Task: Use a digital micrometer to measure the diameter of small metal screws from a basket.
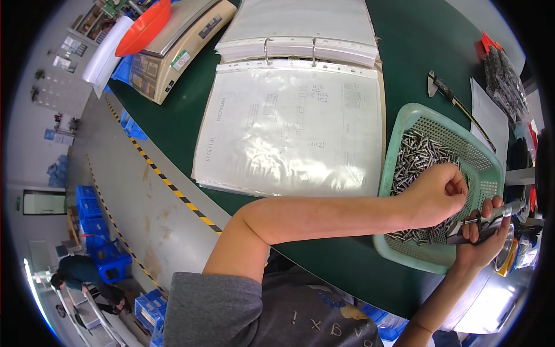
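Note:
My left arm reaches across to the right, and my left hand [435,195] hangs over a pale green plastic basket [396,146]. Its fingers are curled together; whatever they may hold is hidden. Many small metal pins [421,155] lie heaped inside the basket. At the basket's right side, my right hand [484,238] is closed around a silver metal tool that looks like a micrometer [511,209]. The thumb and fingers wrap its body, and part of the tool overlaps the basket's near right area. The two hands are close together but appear apart.
An open ring binder [289,127] with sleeved sheets lies on the green table [416,34]. A caliper [457,104] rests behind the basket, near bagged dark parts [506,84]. A scale [173,58] with an orange scoop [144,28] stands far left. A person [87,272] bends over, lower left.

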A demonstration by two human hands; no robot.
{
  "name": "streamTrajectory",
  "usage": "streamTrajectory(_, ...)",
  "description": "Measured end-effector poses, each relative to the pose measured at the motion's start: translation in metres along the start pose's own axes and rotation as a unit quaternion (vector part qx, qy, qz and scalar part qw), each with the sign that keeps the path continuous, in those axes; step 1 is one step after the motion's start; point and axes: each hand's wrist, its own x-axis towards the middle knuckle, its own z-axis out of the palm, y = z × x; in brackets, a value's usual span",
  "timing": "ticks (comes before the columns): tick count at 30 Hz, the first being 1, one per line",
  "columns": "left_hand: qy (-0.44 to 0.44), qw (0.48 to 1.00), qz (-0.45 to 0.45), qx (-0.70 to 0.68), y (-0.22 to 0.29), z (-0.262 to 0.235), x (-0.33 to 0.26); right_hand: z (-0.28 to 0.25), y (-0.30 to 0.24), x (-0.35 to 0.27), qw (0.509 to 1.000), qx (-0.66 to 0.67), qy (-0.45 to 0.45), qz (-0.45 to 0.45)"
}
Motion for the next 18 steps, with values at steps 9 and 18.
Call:
streamTrajectory(9,0.005,1.000,0.010,0.007,-0.0023,-0.0004,0.0004,0.0037,0.0047,-0.0057,0.994,-0.017,-0.092,-0.062)
streamTrajectory(18,0.002,1.000,0.009,0.016,-0.0012,-0.0011,-0.0011,0.0029,0.0047,-0.0041,0.995,-0.054,-0.051,-0.069)
